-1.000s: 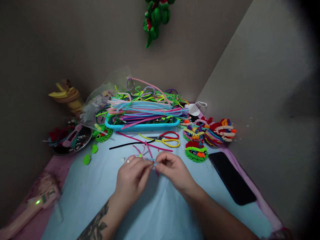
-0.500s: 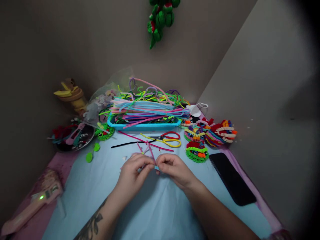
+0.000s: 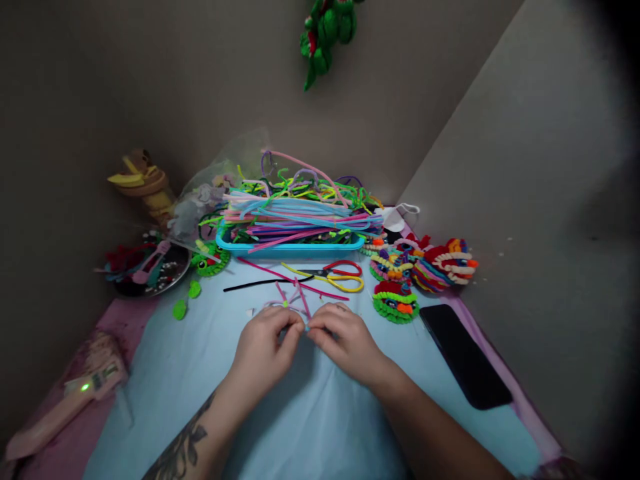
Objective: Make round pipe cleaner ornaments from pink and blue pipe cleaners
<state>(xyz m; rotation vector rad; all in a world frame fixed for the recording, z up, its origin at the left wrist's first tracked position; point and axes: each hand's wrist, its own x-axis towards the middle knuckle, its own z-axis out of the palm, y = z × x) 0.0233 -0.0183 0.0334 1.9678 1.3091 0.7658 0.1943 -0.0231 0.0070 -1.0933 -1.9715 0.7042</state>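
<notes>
My left hand point(image 3: 267, 347) and my right hand point(image 3: 343, 340) meet fingertip to fingertip over the light blue cloth point(image 3: 310, 413), both pinched on a small pipe-cleaner piece point(image 3: 303, 315) with pink stems sticking up and a light blue bit between the fingers. Just behind the hands lie red-and-yellow scissors point(image 3: 336, 275), a black pipe cleaner point(image 3: 260, 285) and a loose pink one. A blue tray point(image 3: 290, 248) heaped with coloured pipe cleaners stands further back.
Finished pipe-cleaner figures point(image 3: 425, 267) cluster at the right, with a black phone point(image 3: 463, 357) in front of them. A metal dish of bits point(image 3: 150, 270) and green pieces point(image 3: 186, 299) sit left. A pink glue gun point(image 3: 65, 407) lies at the near left. Walls close in behind.
Both hands have drawn a little further from me and closed tighter together on the piece; the view has shifted slightly.
</notes>
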